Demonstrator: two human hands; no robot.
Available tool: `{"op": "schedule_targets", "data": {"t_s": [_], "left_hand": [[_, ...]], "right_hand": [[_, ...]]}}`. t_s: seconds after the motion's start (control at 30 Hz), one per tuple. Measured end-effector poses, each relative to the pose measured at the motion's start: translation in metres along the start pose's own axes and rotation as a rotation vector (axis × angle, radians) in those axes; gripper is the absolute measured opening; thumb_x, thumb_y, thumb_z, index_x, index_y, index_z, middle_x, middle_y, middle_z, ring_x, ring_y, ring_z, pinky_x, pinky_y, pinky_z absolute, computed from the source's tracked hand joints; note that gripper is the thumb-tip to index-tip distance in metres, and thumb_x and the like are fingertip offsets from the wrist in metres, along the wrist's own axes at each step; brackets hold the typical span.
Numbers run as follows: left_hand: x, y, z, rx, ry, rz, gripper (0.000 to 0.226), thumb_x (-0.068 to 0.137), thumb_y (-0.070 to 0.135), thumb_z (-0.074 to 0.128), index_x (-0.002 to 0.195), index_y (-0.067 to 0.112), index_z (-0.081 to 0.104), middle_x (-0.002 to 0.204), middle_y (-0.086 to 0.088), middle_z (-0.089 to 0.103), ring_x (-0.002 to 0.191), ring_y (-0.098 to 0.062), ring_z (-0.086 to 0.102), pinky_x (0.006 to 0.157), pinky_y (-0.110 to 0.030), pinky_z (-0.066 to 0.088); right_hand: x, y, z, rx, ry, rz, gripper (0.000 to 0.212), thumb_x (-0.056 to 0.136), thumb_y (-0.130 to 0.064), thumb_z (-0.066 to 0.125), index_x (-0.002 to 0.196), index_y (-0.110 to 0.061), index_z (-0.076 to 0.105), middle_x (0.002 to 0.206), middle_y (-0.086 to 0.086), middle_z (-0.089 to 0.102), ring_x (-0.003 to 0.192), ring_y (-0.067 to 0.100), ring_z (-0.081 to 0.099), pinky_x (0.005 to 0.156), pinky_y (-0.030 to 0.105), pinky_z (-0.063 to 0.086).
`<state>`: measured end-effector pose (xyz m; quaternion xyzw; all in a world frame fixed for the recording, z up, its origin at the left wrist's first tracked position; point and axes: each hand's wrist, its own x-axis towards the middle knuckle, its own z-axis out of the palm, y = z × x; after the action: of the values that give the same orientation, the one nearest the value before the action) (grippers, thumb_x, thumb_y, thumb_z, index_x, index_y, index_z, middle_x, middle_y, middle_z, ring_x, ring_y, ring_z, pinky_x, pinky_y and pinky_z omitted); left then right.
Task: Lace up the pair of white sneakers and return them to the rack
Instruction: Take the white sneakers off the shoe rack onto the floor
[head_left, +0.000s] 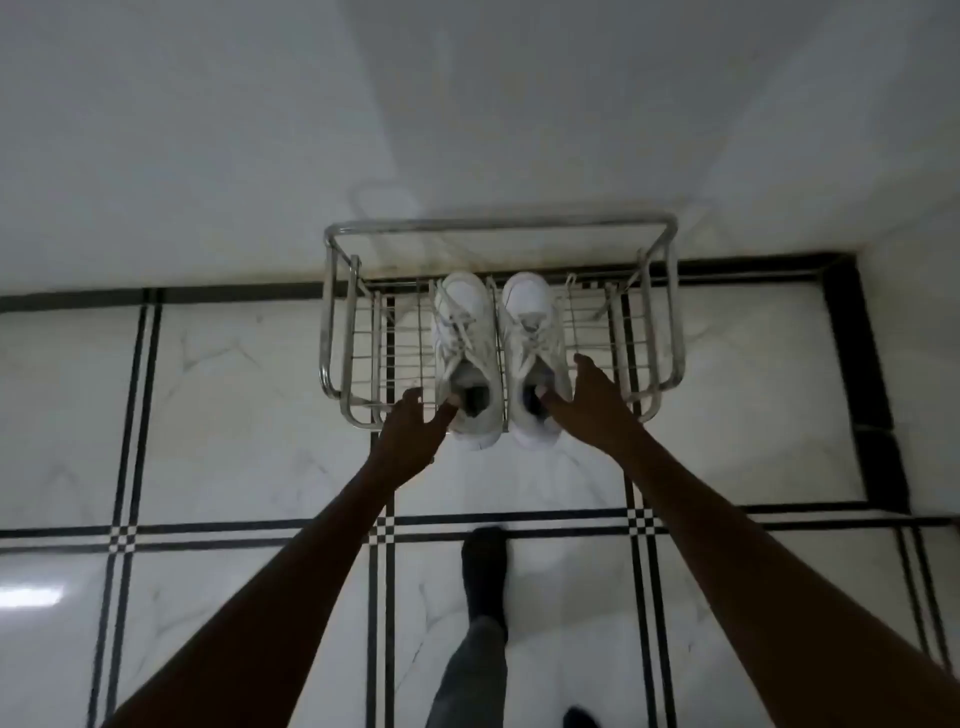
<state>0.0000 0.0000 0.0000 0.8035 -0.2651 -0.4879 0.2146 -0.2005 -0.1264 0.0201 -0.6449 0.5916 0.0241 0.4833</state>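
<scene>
Both arms reach straight forward and down toward a metal rack (340, 332) standing against the wall. The left hand (410, 434) has its fingers spread, the thumb hooked into the heel opening of the left sneaker (465, 353). The right hand (587, 397) likewise grips the right sneaker (530, 343) at its collar, thumb inside, fingers along the outer side. The laced pair sits side by side on the wire shelf, toes to the wall.
</scene>
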Motion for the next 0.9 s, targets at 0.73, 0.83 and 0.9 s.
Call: {"op": "schedule_targets", "data": {"t_s": [0.73, 0.83, 0.9], "left_hand": [[-0.103, -0.091, 0.080, -0.257, 0.154, -0.040, 0.063, 0.084, 0.024, 0.079, 0.139, 0.018, 0.049, 0.124, -0.001, 0.065, 0.102, -0.018, 0.071, 0.073, -0.036, 0.066], [-0.144, -0.129, 0.108, -0.256, 0.175, -0.062, 0.079, 0.072, 0.041, 0.080, 0.141, 0.020, 0.049, 0.126, -0.002, 0.066, 0.105, -0.021, 0.071, 0.080, -0.047, 0.065], [-0.164, -0.156, 0.130, -0.309, 0.183, -0.069, 0.068, 0.081, 0.028, 0.081, 0.140, 0.018, 0.049, 0.124, -0.001, 0.066, 0.102, -0.017, 0.071, 0.078, -0.042, 0.066]], "right_hand": [[-0.085, 0.107, 0.070, 0.135, 0.018, -0.068, 0.042, 0.092, -0.012, 0.064, 0.134, -0.011, 0.057, 0.102, -0.002, 0.062, 0.089, 0.014, 0.061, 0.071, 0.020, 0.049], [-0.122, 0.141, 0.092, 0.110, 0.003, -0.120, 0.041, 0.091, -0.011, 0.064, 0.132, -0.009, 0.057, 0.101, 0.001, 0.063, 0.088, 0.018, 0.063, 0.074, 0.025, 0.048], [-0.141, 0.169, 0.107, 0.103, -0.006, -0.147, 0.039, 0.091, -0.011, 0.063, 0.130, -0.009, 0.059, 0.102, 0.003, 0.067, 0.088, 0.018, 0.065, 0.074, 0.026, 0.050]]}}
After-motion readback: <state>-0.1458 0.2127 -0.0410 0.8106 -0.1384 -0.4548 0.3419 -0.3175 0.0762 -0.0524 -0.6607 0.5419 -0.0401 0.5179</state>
